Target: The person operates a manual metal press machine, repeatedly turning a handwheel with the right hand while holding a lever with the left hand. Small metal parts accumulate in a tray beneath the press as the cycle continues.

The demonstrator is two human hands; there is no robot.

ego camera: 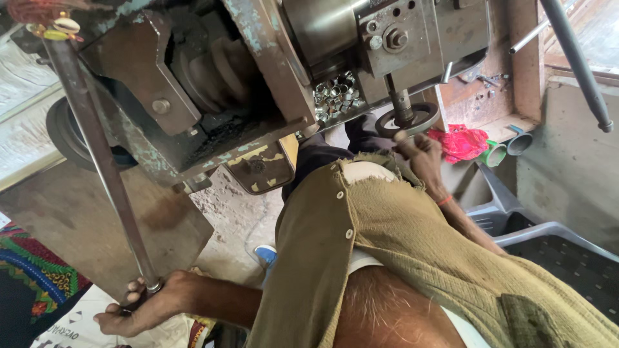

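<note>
2 hands gripping: left hand long lever, right hand handwheel.

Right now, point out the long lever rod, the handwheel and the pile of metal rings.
long lever rod (97, 151), head view, mid-shaft.
handwheel (422, 120), head view, right rim.
pile of metal rings (336, 96), head view, centre of heap.

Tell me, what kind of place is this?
Probably a small metal workshop. There's a big old lathe-like machine with chipped paint, a tray of small shiny metal rings, and the person's hands on a long steel lever and a round handwheel.
</note>
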